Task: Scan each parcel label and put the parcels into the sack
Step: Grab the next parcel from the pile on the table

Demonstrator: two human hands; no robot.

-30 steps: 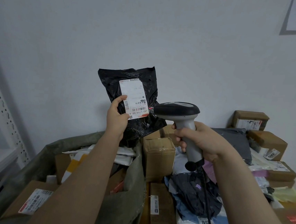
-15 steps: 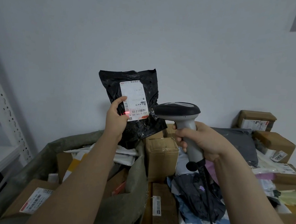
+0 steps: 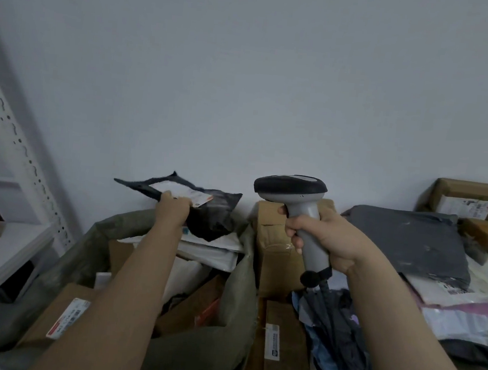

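Pale grey wall [image 3: 248,66] across the upper half, white perforated metal shelf post [image 3: 17,139] at 9 o'clock.

Counted: two hands, one grey-and-black handheld barcode scanner [image 3: 291,186], one black crinkled plastic mailer parcel [image 3: 216,212], one olive-green woven sack [image 3: 218,316]. At least four brown cardboard boxes outside the sack: two at 2 o'clock [image 3: 471,197], one upright [image 3: 278,247] behind the scanner, one long flat one [image 3: 281,337] at 6 o'clock. One large grey plastic mailer [image 3: 410,242] at 3 o'clock.

Parcel pinched at its near edge by the left hand [image 3: 173,209], thumb on its white paper label [image 3: 182,192]. Scanner's grey handle wrapped tight in the right hand [image 3: 321,237], head aimed toward 9 o'clock, black cable [image 3: 338,343] trailing to 5 o'clock.

Against a second ago: parcel no longer upright with label facing the camera beside the scanner head. Now tipped nearly flat, label up, lowered to the sack's mouth at 10 o'clock. Scanner grip unchanged.

Inside the sack: white plastic mailers [image 3: 209,250] beneath the parcel, contact impossible to tell. Also one brown labelled carton [image 3: 60,310] at 7 o'clock and another brown carton [image 3: 192,308] near the middle.
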